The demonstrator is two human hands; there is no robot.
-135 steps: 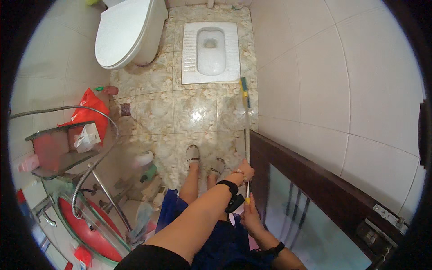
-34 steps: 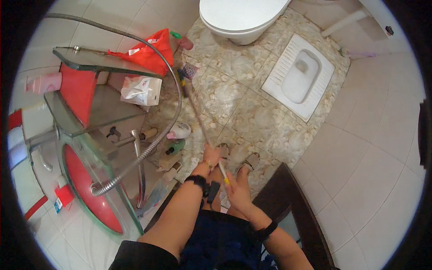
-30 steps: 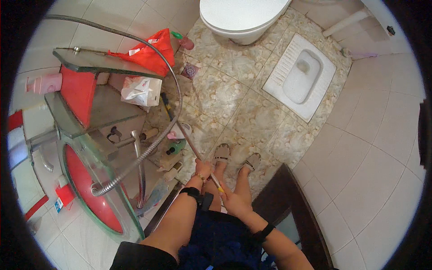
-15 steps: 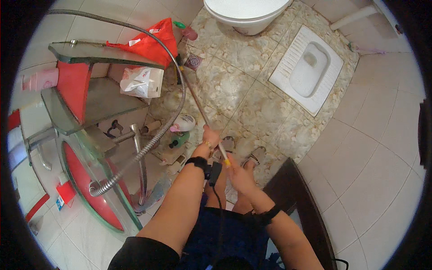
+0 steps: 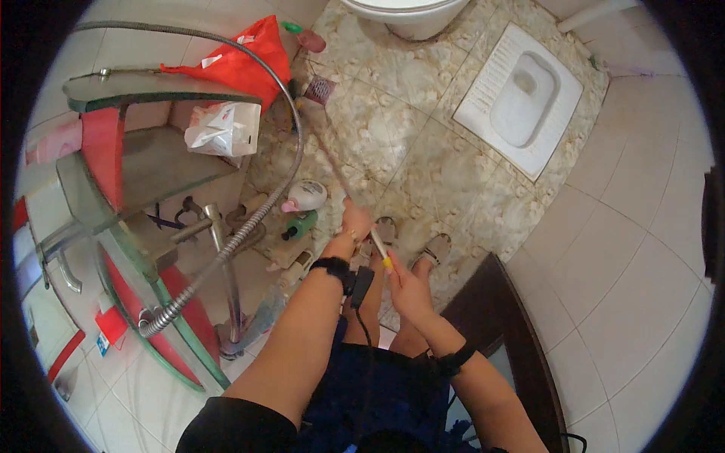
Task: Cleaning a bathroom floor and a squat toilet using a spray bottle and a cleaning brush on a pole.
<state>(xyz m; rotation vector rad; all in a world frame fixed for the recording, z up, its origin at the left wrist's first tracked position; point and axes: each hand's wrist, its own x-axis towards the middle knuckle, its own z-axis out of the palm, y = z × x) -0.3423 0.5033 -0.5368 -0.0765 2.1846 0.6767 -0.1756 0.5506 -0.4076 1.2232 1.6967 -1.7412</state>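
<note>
A long thin pole (image 5: pixel 378 241) with a yellow end slants from my body toward the far left of the floor. My left hand (image 5: pixel 356 219) is wrapped round its shaft. Closer to me, my right hand (image 5: pixel 410 290) closes on the pole just by the yellow end. The far stretch of the pole is blurred and runs toward the floor drain (image 5: pixel 320 90). What sits at its far tip cannot be made out behind the shower hose (image 5: pixel 297 155).
A squat toilet (image 5: pixel 521 98) lies at right, a white toilet bowl (image 5: pixel 423 29) at the top. Glass shelves (image 5: pixel 158 88) and a red-and-glass basin (image 5: pixel 162 317) stand at left. A white bottle (image 5: pixel 307 195) and green bottle (image 5: pixel 301 224) lie near my left hand. A red bag (image 5: pixel 257 57) is behind.
The pole's far part has swung slightly and is now blurred. Both hands keep their hold on it. The whole view has shifted a little, with the toilet bowl higher in the picture.
</note>
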